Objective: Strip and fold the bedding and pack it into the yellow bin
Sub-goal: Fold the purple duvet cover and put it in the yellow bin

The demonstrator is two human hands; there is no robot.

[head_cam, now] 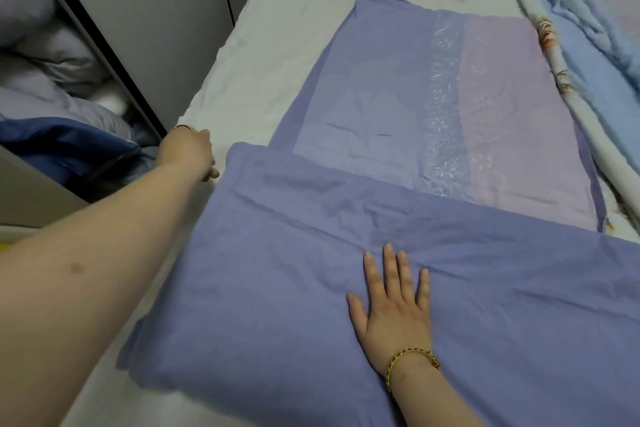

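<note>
The folding step is in hand. The right hand [391,315] lies flat, fingers straight and spread, pressing on the near part of the periwinkle-blue cotton bedding cloth [277,288], which lies on the bed with its near portion doubled over. Beyond that fold, the cloth's far part shows a lilac panel with a pale embroidered band [446,97]. At the fold's far-left corner the left hand [188,152] reaches in, fingers turned down. I cannot tell whether it pinches the edge or only rests beside it.

Under the cloth lies a white fitted bed sheet [277,45]. To the cloth's right is a crumpled pale-blue floral quilt [588,45], not yet folded.

The next move probably calls for squaring that corner, smoothing the creases, then doubling the cloth again.

Left of the cloth, an open grey wardrobe [138,10] holds greyish pillows [45,45] and dark-blue fabric [62,139]. A yellow sliver [4,243] beyond the cloth's near-left corner may be the bin; its contents are hidden.
</note>
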